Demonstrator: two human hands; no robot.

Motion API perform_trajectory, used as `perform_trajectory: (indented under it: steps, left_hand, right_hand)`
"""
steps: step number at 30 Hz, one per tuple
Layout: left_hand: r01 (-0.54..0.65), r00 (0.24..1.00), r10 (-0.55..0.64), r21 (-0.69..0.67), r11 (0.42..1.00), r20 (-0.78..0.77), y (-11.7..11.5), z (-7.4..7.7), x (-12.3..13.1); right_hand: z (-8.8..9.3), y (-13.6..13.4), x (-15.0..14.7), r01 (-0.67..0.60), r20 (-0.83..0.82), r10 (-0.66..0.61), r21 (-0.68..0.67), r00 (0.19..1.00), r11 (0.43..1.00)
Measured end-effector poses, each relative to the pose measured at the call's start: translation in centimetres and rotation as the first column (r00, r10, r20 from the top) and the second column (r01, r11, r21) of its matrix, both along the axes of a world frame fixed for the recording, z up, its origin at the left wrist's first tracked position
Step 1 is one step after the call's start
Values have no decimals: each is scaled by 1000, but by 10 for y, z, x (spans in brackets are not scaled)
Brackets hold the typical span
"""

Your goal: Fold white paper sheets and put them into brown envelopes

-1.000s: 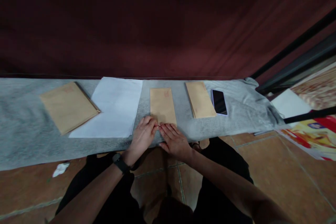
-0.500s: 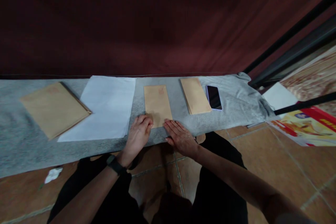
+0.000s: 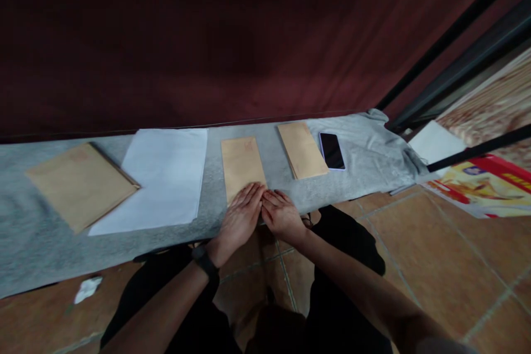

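A brown paper envelope (image 3: pixel 243 163) lies flat on the grey cloth in front of me, with faint red print near its far edge. My left hand (image 3: pixel 243 213) rests across the envelope's near end, its fingers stretched out flat and covering that edge. At the near right corner my right hand (image 3: pixel 282 214) touches the left fingertips, its fingers extended and slightly bent. Just right of it lies a small stack of brown envelopes (image 3: pixel 302 149). To the left, a stack of white paper (image 3: pixel 166 177) is partly covered by a tilted pile of larger-looking brown envelopes (image 3: pixel 83 185).
A phone (image 3: pixel 332 151) with a dark screen lies right of the envelope stack. Grey cloth (image 3: pixel 365 149) covers the narrow bench, up against a dark red wall (image 3: pixel 249 38). A black metal frame (image 3: pixel 452 33) and a red-yellow box (image 3: pixel 489 185) stand at the right. White scrap (image 3: pixel 88 289) lies on the floor.
My left hand has slid right along the envelope's near edge and its curled fingers have flattened out. The two hands now meet. The view has shifted slightly.
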State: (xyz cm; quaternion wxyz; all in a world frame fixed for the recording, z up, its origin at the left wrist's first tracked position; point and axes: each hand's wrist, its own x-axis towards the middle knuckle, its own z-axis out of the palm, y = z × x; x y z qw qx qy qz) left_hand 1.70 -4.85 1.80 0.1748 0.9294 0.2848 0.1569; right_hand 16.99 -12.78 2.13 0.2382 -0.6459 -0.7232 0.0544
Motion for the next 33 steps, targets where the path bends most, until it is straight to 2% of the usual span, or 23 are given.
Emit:
perform_trajectory:
  steps: [3, 8, 10, 16, 19, 22, 27, 30, 33]
  left_hand:
    - [-45, 998, 45, -20, 999, -35, -2, -2, 1]
    - [-49, 991, 49, 3, 999, -127, 9, 8, 4]
    - [-66, 983, 68, 20, 998, -170, 26, 12, 13]
    - [-255, 934, 261, 54, 965, -246, 102, 12, 65]
    - [-316, 915, 325, 75, 946, -238, 124, 8, 85]
    - [-324, 912, 336, 89, 942, -234, 130, 3, 92]
    - [-317, 906, 324, 70, 946, -272, 133, 0, 90]
    - [-270, 912, 269, 43, 962, -311, 130, 2, 81]
    - [-197, 917, 172, -33, 980, -359, 115, 8, 62]
  right_hand:
    - [-2, 1, 2, -12, -10, 12, 11, 1000, 1000]
    - [-6, -1, 2, -34, 15, 34, 17, 999, 999]
    - [-5, -1, 3, -43, 25, 42, 20, 999, 999]
    - [4, 0, 5, -78, 17, 79, -47, 997, 996]
    - [5, 1, 5, -82, 21, 84, -74, 996, 994]
    - [5, 1, 4, -90, 37, 93, -78, 995, 993]
    - [9, 4, 3, -86, 68, 92, -93, 993, 992]
    - [12, 6, 2, -72, 76, 80, -102, 994, 992]
    - [13, 5, 0, -65, 79, 72, -89, 994, 994]
